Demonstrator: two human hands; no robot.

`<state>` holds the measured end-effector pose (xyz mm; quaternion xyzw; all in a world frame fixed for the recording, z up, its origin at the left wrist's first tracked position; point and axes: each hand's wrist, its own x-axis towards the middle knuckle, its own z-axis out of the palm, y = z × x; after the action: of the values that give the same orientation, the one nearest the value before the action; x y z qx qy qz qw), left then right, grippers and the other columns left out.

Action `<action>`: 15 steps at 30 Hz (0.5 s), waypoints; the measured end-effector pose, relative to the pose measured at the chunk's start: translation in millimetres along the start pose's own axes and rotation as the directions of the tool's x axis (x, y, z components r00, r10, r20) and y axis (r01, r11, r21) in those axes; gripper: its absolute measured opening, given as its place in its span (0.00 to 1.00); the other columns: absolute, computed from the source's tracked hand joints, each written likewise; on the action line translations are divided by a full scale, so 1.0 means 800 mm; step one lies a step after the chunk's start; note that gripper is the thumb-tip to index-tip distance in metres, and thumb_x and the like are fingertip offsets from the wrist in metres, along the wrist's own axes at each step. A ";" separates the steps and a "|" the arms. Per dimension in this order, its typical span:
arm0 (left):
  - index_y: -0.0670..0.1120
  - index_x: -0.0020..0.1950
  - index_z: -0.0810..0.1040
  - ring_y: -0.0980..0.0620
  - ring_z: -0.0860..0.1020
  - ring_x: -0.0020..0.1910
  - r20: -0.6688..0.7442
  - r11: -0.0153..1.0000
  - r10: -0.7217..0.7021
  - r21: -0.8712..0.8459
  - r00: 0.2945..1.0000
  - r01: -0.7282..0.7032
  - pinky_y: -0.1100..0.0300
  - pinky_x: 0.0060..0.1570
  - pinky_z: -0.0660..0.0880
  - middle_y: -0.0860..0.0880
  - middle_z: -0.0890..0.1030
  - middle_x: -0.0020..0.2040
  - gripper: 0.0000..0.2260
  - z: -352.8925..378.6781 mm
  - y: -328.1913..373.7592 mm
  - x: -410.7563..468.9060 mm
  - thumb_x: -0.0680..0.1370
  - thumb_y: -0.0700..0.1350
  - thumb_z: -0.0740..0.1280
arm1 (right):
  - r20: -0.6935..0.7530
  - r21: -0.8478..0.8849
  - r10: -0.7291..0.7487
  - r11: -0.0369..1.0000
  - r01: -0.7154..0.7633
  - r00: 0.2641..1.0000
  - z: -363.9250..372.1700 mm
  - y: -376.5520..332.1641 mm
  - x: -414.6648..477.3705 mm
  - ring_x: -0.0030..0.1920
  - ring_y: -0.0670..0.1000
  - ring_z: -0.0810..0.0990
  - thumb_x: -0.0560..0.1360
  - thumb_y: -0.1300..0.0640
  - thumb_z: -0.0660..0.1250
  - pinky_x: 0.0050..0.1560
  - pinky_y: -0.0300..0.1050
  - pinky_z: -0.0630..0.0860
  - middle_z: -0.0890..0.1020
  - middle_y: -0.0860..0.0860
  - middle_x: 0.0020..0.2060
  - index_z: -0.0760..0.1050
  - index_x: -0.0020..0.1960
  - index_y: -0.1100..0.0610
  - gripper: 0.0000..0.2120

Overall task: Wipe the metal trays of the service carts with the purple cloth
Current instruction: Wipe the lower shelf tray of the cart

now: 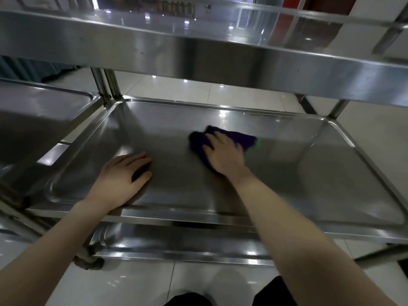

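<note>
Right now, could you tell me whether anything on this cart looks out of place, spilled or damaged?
Nothing stands out: the middle tray sits level, bearing only the purple cloth under the right hand and the left hand resting on it.

The right hand (225, 156) presses flat on the cloth (244, 138) near the middle of the middle tray (309, 173), with cloth showing at the hand's 10 to 1 o'clock. The left hand (123, 175) rests on the tray at its 8 o'clock, fingers relaxed, well apart from the cloth. A top tray (198, 47) spans at 12 o'clock, and a second cart's tray (39, 111) lies at 9 o'clock.
</note>
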<state>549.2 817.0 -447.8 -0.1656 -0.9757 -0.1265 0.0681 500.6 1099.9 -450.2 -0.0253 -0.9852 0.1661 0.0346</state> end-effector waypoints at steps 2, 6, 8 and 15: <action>0.53 0.69 0.73 0.48 0.67 0.71 -0.001 1.000 -0.006 0.010 1.000 0.006 0.49 0.70 0.62 0.53 0.70 0.72 0.35 0.002 -0.001 0.002 0.71 0.67 0.46 | -0.045 0.007 0.159 0.987 -0.158 0.986 -0.031 0.072 -0.024 0.75 0.53 0.58 0.81 0.43 0.52 0.74 0.61 0.53 0.59 0.47 0.77 0.61 0.75 0.44 0.23; 0.56 0.69 0.72 0.48 0.67 0.71 0.005 0.999 -0.031 0.039 0.999 0.031 0.47 0.69 0.63 0.55 0.69 0.73 0.29 0.009 -0.007 0.006 0.73 0.65 0.49 | -0.093 -0.011 0.416 0.908 -0.419 0.905 -0.073 0.165 -0.083 0.75 0.56 0.58 0.81 0.42 0.51 0.73 0.62 0.53 0.58 0.47 0.77 0.58 0.76 0.43 0.24; 0.56 0.69 0.72 0.48 0.67 0.70 -0.003 0.998 -0.033 0.046 0.999 0.033 0.47 0.68 0.64 0.55 0.69 0.73 0.27 0.012 -0.009 0.008 0.74 0.62 0.49 | -0.080 -0.035 0.461 0.885 -0.465 0.884 -0.070 0.152 -0.093 0.75 0.56 0.57 0.81 0.42 0.51 0.73 0.63 0.53 0.56 0.47 0.78 0.57 0.76 0.43 0.24; 0.54 0.70 0.71 0.48 0.67 0.70 -0.036 1.000 -0.022 0.022 0.999 0.023 0.49 0.69 0.63 0.54 0.69 0.73 0.19 0.020 -0.012 0.011 0.82 0.53 0.51 | 0.070 -0.075 -0.047 0.996 0.052 0.996 0.041 -0.094 -0.086 0.77 0.51 0.52 0.81 0.41 0.49 0.73 0.60 0.47 0.53 0.44 0.78 0.55 0.76 0.40 0.24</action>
<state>536.1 815.1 -463.9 -0.1515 -0.9775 -0.1195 0.0857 563.5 1014.1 -460.7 0.0034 -0.9917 0.1282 0.0039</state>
